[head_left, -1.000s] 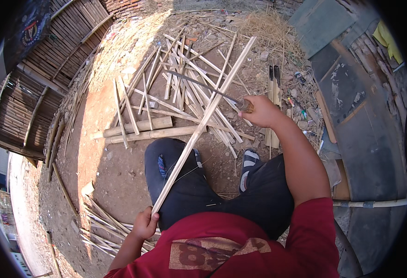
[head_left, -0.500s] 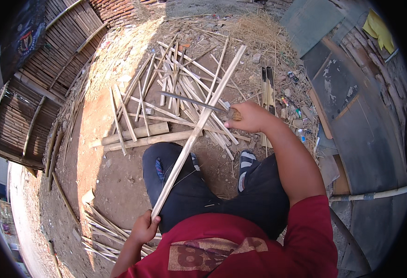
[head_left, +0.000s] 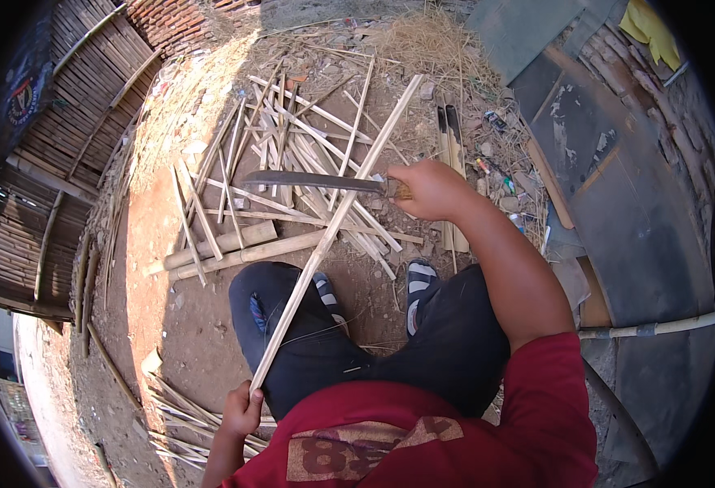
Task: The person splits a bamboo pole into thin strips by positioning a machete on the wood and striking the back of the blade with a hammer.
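Note:
A long pale bamboo strip [head_left: 309, 281] slants up and away across my left thigh. Its near end is gripped by my left hand [head_left: 242, 409], thumb along the strip, by my left hip. My right hand [head_left: 432, 189] is closed round the wooden handle of a machete [head_left: 309, 180]. The dark blade points left, nearly level, and crosses the strip in its far half; whether it touches the strip I cannot tell. Beyond my knees lies a loose heap of split bamboo strips [head_left: 325, 150] on the dirt.
Two thick bamboo poles [head_left: 244, 258] lie left of my feet. More strips [head_left: 183, 415] are stacked beside my left arm. Dark boards [head_left: 601, 154] stand on the right, near scattered litter and two dark-tipped bamboo pieces [head_left: 453, 146]. A slatted bamboo wall [head_left: 89, 89] is at the left.
The machete's blade has turned to show more of its flat side and lies more level. Both hands keep their holds. The whole view has shifted slightly.

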### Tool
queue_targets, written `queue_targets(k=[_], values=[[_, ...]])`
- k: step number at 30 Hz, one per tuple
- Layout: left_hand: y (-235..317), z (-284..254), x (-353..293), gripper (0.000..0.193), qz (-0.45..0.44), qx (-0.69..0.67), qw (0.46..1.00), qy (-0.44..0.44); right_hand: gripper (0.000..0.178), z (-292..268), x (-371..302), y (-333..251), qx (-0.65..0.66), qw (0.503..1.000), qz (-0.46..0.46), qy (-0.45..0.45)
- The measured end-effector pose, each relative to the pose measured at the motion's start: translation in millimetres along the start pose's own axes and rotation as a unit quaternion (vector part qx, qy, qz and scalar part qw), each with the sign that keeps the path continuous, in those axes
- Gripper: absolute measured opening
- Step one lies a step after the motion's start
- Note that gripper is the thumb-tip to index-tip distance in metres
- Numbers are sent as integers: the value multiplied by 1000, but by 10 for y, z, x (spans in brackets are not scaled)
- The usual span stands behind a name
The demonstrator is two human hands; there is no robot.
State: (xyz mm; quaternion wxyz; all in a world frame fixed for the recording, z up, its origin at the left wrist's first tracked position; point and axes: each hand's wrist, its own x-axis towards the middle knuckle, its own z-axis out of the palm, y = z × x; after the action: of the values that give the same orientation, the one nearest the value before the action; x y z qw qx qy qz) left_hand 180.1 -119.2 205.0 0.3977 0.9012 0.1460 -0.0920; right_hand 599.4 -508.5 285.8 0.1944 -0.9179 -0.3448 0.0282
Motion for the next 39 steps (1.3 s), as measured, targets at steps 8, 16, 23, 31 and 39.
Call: queue_targets(k=[8, 16, 23, 31, 39], values=[[-17, 52, 34, 52, 44, 6, 999, 21, 54, 117, 17, 259, 131, 991, 23, -29], [-4, -50, -43, 54, 26, -22, 999, -16, 61, -20, -30, -457, -32, 988, -41, -148], [120, -143, 26, 54, 24, 25, 999, -18, 68, 6, 95, 355, 192, 968, 158, -15], [128, -153, 10, 53, 25, 18, 999, -26, 47, 13, -42, -398, 4, 990, -62, -128], [-23, -73, 86, 54, 37, 15, 999, -7, 52, -80, -36, 240, 92, 984, 96, 116]])
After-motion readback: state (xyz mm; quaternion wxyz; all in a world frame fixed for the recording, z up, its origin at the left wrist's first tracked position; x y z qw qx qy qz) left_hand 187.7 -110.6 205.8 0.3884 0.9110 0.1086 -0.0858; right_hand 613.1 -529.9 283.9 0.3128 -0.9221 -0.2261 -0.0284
